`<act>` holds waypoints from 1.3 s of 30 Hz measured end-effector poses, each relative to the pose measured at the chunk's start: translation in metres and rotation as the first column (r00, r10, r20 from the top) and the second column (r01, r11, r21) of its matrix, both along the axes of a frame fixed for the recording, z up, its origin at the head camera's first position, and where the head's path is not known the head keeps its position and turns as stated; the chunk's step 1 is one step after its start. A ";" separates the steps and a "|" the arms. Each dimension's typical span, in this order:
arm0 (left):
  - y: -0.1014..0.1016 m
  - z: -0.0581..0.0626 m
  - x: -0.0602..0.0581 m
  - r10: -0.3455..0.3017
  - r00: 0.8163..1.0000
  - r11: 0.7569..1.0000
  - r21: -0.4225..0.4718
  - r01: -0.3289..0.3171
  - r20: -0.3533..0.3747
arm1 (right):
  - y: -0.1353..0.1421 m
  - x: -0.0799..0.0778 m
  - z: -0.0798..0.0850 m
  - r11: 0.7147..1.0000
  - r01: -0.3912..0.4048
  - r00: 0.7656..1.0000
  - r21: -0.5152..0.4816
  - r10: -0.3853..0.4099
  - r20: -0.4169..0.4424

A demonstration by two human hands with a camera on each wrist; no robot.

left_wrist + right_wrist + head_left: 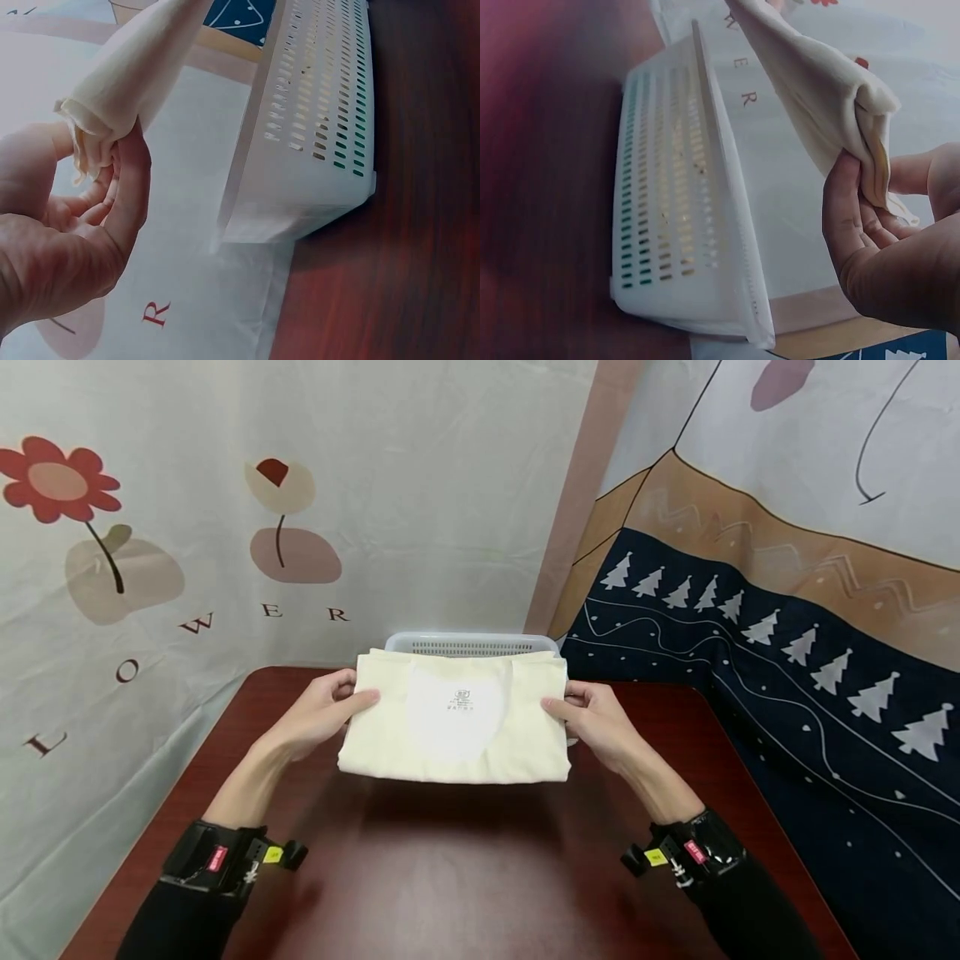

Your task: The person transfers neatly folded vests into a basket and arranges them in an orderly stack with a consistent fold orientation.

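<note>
A folded cream garment (386,735) with a white patch and small printed text is held up above the table, in front of a white perforated plastic basket (472,638). My left hand (313,714) pinches its left edge between thumb and fingers. At the opposite edge, my right hand (602,724) grips it the same way. Both wrist views show the folded layers of the garment (139,75) at its ends, clear of the basket (739,225). Something yellowish and green shows through the basket's holes; what it is I cannot tell.
A dark red-brown table (465,877) lies under the hands, with the basket at its far edge. Behind hangs a pale curtain (427,527) with printed flowers. A navy cloth (750,693) with white trees hangs along the right side.
</note>
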State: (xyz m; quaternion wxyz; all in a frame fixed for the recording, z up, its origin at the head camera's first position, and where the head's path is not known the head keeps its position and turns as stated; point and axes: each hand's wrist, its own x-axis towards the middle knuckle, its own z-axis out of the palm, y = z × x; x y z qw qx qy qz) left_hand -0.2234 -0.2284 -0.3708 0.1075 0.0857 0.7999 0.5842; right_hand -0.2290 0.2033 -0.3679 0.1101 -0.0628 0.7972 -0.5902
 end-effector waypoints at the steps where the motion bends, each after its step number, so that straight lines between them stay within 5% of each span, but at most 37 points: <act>1: 0.002 0.000 -0.004 0.007 1.000 1.000 0.002 -0.007 0.001 | 0.000 -0.003 0.001 1.000 0.015 1.000 0.011 -0.015 0.001; 20: 0.029 0.015 -0.053 0.100 0.995 0.994 -0.035 -0.100 0.020 | -0.002 -0.066 0.009 0.976 0.171 0.985 0.133 -0.174 0.014; 39: 0.031 0.011 -0.091 0.139 0.984 0.982 -0.145 -0.123 0.112 | -0.011 -0.105 0.008 0.976 0.119 0.986 0.180 -0.137 0.090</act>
